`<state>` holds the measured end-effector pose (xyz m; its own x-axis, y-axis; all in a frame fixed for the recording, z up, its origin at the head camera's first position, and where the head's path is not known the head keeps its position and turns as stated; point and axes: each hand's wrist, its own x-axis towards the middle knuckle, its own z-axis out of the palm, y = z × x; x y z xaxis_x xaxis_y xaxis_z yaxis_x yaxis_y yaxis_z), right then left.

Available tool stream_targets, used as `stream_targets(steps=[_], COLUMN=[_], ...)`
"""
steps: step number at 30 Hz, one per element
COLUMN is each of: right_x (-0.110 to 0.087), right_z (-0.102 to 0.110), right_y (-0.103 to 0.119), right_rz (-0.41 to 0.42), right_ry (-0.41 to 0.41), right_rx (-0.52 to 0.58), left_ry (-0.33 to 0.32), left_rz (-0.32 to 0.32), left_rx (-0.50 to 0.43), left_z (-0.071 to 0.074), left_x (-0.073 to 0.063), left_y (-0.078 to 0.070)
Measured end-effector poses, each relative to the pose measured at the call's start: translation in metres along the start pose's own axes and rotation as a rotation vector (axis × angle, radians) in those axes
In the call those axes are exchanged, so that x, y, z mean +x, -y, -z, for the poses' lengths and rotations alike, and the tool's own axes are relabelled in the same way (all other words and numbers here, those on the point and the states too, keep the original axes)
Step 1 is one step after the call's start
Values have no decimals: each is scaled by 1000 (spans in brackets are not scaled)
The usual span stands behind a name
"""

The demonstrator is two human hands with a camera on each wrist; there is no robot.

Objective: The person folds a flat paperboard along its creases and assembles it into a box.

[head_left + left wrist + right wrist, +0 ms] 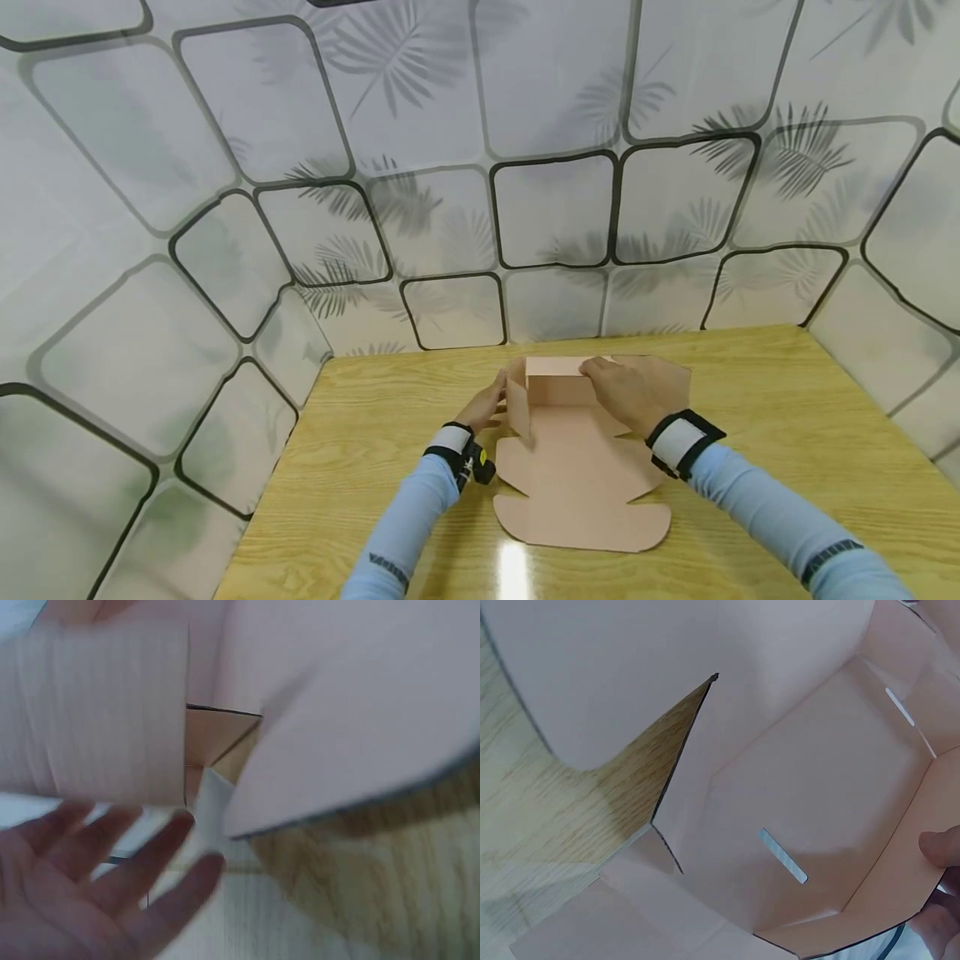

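A partly folded cardboard box [573, 475] lies on the table, its flat front part with rounded flaps toward me. Its back panel [562, 389] stands raised. At the back left, my left hand [483, 407] is beside an upright side flap [517, 404]; in the left wrist view its fingers [161, 855] are spread and fairly straight, right at the flap's lower edge. My right hand [626, 393] pinches the folded top edge of the back panel, thumb [939, 847] on the inner face and fingers behind. In the right wrist view the panel has a narrow slot [783, 856].
The wooden table [382, 425] extends around the box on all sides. Patterned cloth walls [555, 208] rise behind it and at both sides. Another box flap [663, 379] sticks out at the back right, beyond my right hand.
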<state>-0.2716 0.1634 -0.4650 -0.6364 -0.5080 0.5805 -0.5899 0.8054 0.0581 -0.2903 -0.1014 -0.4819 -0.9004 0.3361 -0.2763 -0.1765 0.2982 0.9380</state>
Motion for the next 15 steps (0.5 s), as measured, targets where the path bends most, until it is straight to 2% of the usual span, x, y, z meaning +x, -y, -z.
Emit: stream_targets(steps=[2, 5, 8, 11, 15], right_x=[0, 1, 2, 2, 2], right_z=[-2, -2, -1, 2, 5], right_y=[0, -2, -4, -5, -5], right_rz=[3, 25, 59, 81, 79], right_ry=[5, -21, -60, -80, -70], right_rx=[61, 34, -41, -113, -202], left_ry=[53, 74, 30, -42, -123], left_rz=[-68, -180, -235, -243, -265], left_rx=[43, 141, 288, 444, 544], left_z=[-1, -3, -6, -10, -17], left_x=[2, 4, 5, 7, 10], left_y=[0, -2, -6, -9, -15])
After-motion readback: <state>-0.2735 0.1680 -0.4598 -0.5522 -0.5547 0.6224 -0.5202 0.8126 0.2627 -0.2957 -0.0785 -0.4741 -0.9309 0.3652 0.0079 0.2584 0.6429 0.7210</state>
